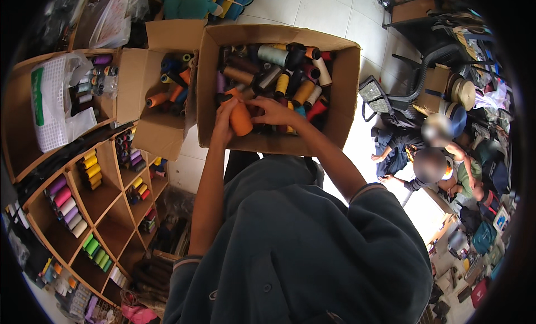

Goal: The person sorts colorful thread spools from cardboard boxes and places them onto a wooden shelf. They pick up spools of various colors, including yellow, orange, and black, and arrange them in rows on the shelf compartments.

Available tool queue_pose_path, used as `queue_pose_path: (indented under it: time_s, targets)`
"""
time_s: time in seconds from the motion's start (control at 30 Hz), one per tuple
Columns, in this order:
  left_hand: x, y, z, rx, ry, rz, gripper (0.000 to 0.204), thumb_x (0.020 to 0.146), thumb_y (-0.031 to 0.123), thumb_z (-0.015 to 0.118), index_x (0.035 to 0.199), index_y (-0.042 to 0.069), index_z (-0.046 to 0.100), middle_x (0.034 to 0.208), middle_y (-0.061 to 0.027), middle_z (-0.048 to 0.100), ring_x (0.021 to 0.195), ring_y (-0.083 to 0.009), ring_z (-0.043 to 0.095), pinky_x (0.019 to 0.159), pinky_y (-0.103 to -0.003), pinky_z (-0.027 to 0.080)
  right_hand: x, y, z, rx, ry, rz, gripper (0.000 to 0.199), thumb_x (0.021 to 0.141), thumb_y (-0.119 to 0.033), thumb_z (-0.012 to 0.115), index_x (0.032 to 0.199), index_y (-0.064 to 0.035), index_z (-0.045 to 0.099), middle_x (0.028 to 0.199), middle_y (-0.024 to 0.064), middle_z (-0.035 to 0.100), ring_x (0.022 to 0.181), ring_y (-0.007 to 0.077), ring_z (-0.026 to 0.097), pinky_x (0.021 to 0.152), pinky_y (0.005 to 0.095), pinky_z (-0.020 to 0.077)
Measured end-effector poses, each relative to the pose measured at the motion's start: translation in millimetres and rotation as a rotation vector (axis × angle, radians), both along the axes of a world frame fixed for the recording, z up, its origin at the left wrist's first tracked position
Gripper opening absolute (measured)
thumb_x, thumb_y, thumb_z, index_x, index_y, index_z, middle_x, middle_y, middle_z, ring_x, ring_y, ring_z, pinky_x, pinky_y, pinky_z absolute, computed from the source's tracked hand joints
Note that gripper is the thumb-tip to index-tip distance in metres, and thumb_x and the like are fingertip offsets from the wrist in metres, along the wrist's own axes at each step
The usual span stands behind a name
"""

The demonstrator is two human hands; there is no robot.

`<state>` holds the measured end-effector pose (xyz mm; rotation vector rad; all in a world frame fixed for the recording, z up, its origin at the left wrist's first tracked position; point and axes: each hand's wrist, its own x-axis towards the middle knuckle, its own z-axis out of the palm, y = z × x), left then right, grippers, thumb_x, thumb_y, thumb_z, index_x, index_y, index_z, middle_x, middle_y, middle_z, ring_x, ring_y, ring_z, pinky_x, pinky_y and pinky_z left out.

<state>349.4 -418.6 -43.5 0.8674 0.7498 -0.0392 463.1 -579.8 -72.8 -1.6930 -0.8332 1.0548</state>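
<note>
My left hand (224,118) is wrapped round an orange thread spool (242,121), tilted over the near left part of an open cardboard box (282,32). Close against the spool's right side, the curled fingers of my right hand (273,111) come together; any thread between them is too fine to see. Below both hands the box holds many thread spools, among them a pale grey-green one (272,55), a brown one (238,74), a gold one (303,93) and a red one (317,107).
A smaller cardboard box (159,135) with orange and dark spools stands to the left. Wooden cubbyhole shelves (114,208) with rows of coloured spools line the left side. At right are a black chair (427,61) and two people (430,151) low down among scattered goods.
</note>
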Motion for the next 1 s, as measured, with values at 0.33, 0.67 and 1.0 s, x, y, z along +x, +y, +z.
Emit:
queue_pose_path:
  time_s: [0.33,0.67,1.0]
  targets:
    - [-26,-5,30,0.01,-0.026,0.019,0.04,0.089,0.038,0.058,0.105,0.001,0.062,0.107,-0.0116,0.059,0.093,-0.021,0.061,0.077,-0.037,0.054,155,-71,-70,-0.601,-0.575,-0.696,0.039,0.082,-0.028,0.062,0.119,-0.0148,0.06,0.116,0.0233,0.057,0.108,0.0401,0.057,0.091,0.0447,0.0471]
    - [-55,-9,51,-0.07,-0.113,0.137,0.051,0.088,0.047,0.055,0.11,0.001,0.061,0.113,-0.0141,0.06,0.097,-0.0233,0.062,0.083,-0.037,0.052,143,-73,-62,-0.647,-0.502,-0.808,0.047,0.075,-0.027,0.072,0.118,-0.0156,0.06,0.108,0.0048,0.067,0.099,0.0296,0.062,0.091,0.0455,0.0467]
    - [-62,-6,61,-0.078,-0.165,0.095,0.051,0.089,0.045,0.052,0.117,0.003,0.057,0.124,-0.0144,0.054,0.102,-0.0248,0.06,0.087,-0.038,0.051,147,-64,-63,-0.925,-0.77,-0.467,0.063,0.069,-0.03,0.078,0.121,-0.0131,0.048,0.12,0.0124,0.053,0.117,0.0361,0.049,0.091,0.055,0.0431]
